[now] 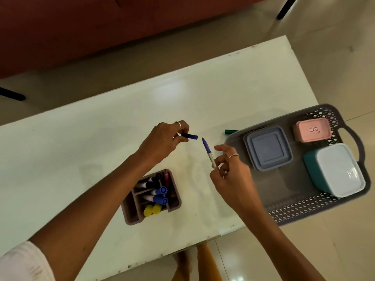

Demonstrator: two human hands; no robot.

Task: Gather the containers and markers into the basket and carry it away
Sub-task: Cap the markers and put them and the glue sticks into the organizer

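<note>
A home living room, judging by the red sofa [101,27], tiled floor [334,57] and low white table [142,110].

No text can be read with certainty. A small white sticker with red and blue print [314,129] is seen on the lid of the small pink rectangular plastic container [311,129], which stands in the far corner of the grey perforated plastic basket [294,211]; its characters are too small to be made out. Red and blue label marks are seen on the white-barrelled markers [153,192] in the mauve plastic organiser [176,201], likewise illegible.
</note>
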